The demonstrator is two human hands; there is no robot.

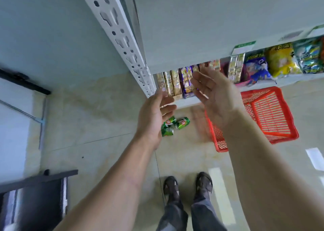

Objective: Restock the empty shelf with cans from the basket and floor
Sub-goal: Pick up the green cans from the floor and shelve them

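Observation:
Three green cans (175,125) lie on their sides on the tiled floor, close below the shelf unit. A red plastic basket (273,115) stands to their right and looks empty where I can see inside. The white shelf board (201,29) stretches across the top, bare on its upper face. My left hand (154,115) hangs above the cans, fingers apart, holding nothing. My right hand (213,94) is raised beside it, palm inward, fingers spread, also holding nothing, and it covers the basket's left corner.
A lower shelf holds boxed goods (171,83) and snack bags (278,60). The perforated white upright (122,41) marks the shelf's left end. A dark cart or rack (35,199) is at the lower left. My feet (187,185) stand on the tiles.

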